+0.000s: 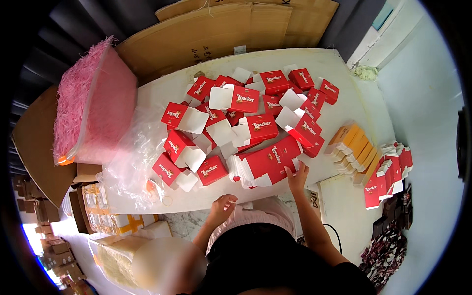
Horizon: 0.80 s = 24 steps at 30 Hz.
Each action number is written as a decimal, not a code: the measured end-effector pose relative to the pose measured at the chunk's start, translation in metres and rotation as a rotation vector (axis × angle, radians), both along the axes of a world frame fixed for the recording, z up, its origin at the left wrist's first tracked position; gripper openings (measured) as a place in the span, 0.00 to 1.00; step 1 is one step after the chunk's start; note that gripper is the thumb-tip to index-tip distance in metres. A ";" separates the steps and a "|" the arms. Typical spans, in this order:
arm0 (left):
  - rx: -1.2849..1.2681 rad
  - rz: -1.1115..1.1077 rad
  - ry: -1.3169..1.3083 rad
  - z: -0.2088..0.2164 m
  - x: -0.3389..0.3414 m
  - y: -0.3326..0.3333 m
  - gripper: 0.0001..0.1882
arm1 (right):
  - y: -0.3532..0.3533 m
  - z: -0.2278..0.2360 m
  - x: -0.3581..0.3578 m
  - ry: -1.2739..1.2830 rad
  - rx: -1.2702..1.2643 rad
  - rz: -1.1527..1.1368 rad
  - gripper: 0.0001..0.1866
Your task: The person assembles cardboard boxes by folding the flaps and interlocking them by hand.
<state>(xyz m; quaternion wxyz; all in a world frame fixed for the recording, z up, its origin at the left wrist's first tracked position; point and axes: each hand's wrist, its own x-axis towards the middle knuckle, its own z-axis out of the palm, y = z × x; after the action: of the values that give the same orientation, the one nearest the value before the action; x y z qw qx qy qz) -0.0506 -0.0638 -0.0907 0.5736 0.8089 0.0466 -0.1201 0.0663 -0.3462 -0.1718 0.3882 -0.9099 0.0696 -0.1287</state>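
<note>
My right hand (297, 179) is at the near right corner of a pile of flat red and white cartons (275, 156), with its thumb and fingers at the end flap of the top one. My left hand (222, 209) hovers at the table's near edge, fingers curled in and nothing visible in them. Beyond the pile, several folded red boxes lie in a heap, many with white flaps standing up, such as one box (262, 128) just behind the pile and another (212, 169) to its left.
A clear tub (110, 98) of pink paper shreds stands at the left, beside crumpled clear plastic (140, 157). Yellow packs (355, 150) sit at the table's right, with more red cartons (386, 179) past them. Cardboard sheets (206, 39) lean behind the table.
</note>
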 end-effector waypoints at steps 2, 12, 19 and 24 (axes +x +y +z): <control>0.028 -0.038 -0.026 0.003 0.010 0.004 0.11 | 0.004 0.009 -0.004 -0.061 -0.102 -0.027 0.31; 0.558 -0.168 -0.408 0.016 0.097 -0.048 0.43 | 0.028 0.038 -0.008 -0.084 0.108 0.078 0.12; 0.391 -0.360 -0.202 0.084 0.153 -0.060 0.65 | 0.027 0.167 0.014 0.333 0.964 0.282 0.11; 0.461 -0.550 -0.143 0.121 0.146 -0.070 0.72 | 0.033 0.197 0.022 0.217 0.763 0.299 0.09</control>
<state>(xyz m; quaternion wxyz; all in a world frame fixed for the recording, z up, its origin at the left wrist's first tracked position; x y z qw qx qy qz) 0.0951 -0.1333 0.0306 0.3245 0.9056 -0.1872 -0.1992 0.0887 -0.3132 0.0255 0.7019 -0.7094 0.0199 0.0605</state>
